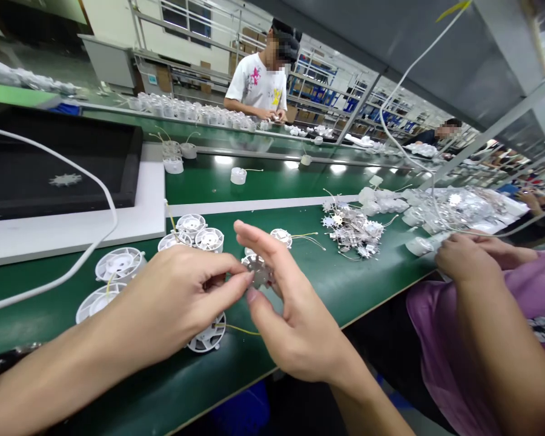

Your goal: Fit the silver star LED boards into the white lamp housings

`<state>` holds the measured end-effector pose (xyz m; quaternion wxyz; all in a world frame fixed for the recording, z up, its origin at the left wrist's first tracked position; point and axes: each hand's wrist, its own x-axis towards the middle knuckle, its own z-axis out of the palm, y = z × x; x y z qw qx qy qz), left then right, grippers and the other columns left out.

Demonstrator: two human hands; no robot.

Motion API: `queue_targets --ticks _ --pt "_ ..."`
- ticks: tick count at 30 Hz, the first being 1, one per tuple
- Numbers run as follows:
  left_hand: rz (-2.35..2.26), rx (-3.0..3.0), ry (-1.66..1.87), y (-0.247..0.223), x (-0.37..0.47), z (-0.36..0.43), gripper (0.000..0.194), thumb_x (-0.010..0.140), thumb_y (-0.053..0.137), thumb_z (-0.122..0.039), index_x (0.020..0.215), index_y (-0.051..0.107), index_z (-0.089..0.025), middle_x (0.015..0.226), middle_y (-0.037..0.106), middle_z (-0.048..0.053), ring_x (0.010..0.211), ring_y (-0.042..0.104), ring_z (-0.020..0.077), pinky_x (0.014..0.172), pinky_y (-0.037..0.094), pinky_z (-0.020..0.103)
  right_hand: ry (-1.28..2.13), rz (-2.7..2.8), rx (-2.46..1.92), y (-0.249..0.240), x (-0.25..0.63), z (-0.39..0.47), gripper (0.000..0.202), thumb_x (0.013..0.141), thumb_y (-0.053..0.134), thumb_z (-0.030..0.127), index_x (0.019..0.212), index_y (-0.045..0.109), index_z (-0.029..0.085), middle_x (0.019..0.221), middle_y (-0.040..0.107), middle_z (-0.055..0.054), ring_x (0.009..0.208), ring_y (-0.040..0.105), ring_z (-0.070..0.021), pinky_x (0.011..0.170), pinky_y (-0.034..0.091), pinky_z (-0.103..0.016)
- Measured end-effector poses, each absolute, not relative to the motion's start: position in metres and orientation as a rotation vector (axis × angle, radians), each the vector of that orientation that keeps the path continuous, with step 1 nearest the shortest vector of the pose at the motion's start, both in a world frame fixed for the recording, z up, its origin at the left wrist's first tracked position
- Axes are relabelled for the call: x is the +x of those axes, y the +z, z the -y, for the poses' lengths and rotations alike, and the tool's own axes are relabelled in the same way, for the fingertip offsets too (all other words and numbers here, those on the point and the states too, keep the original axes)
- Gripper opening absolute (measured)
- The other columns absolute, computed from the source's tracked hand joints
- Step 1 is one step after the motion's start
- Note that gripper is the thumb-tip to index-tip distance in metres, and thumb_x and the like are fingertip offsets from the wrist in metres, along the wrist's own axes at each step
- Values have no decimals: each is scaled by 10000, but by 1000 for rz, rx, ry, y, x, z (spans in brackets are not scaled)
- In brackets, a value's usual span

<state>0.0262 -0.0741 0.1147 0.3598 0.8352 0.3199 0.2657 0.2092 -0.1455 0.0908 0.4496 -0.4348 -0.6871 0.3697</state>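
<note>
A toothed metal plate (260, 274) is pinched between the thumb and forefinger of the left hand (181, 284), left of the pile of plates (354, 229). The right hand (295, 309) is held open beside it, fingers extended; whether its thumb meets the plate cannot be told. White round housings (209, 240) are grouped on the counter (358, 290), also left of the pile. The plate is best steadied lightly by its rim, so that no tooth is bent, and the yellow lead (241, 330) should be kept clear of the fingers.
</note>
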Motion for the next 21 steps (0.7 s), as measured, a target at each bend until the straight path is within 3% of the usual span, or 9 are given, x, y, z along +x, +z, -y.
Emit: queue_targets --ticks 4,6,8,10,12,14,16,18,21 --pt "-873 2243 721 111 26 75 249 992 596 -401 810 610 -231 621 640 -33 496 519 131 474 346 277 862 1734 -1038 86 199 146 769 981 463 5 1703 347 242 1754 375 -10 1620 360 -219 1369 306 -428" --pt "-897 2155 726 111 25 76 228 979 656 -470 988 624 -244 793 695 -19 577 582 143 480 413 262 876 1653 -1018 82 196 145 764 1003 458 10 1709 333 275 1762 359 -7 1622 358 -227 1366 316 -450" --pt "-891 2009 692 114 24 75 367 978 681 -524 1243 607 -281 1105 725 18 768 687 174 557 533 245 928 1531 -996 80 196 142 710 1052 486 71 1701 339 321 1755 375 -7 1608 386 -235 1345 359 -468" --pt "-861 1812 618 118 22 72 544 982 683 -564 1439 501 -332 1394 641 52 972 734 221 641 636 266 972 1411 -986 81 198 139 646 1082 527 144 1671 376 361 1744 397 -6 1586 426 -244 1317 401 -486" --pt "-835 1646 570 123 21 66 648 972 697 -576 1510 430 -334 1494 580 83 1057 742 253 645 680 293 996 1306 -981 85 200 138 609 1078 568 183 1636 417 379 1727 424 -14 1569 455 -260 1274 456 -506" --pt "-810 1597 558 124 20 58 626 953 705 -587 1460 511 -276 1409 635 99 1022 745 256 612 672 284 1002 1229 -961 90 202 137 599 1064 602 201 1613 440 377 1703 461 -30 1561 467 -276 1226 508 -517" --pt "-779 1651 523 121 21 51 490 956 675 -607 1255 688 -218 1175 725 78 914 729 224 604 631 250 994 1184 -928 94 203 136 605 1051 624 204 1604 447 373 1680 495 -36 1565 462 -278 1221 512 -517" --pt "-724 1735 460 116 22 46 404 970 654 -593 1033 783 -215 980 744 40 815 684 181 654 589 238 978 1169 -895 95 200 136 614 1043 616 175 1602 451 368 1671 509 -32 1577 445 -267 1271 457 -525" --pt "-673 1838 436 109 23 45 352 983 657 -554 943 804 -236 859 726 4 770 631 166 707 528 253 981 1194 -859 91 193 137 626 1046 580 135 1613 447 363 1681 496 -23 1598 411 -249 1335 358 -539"
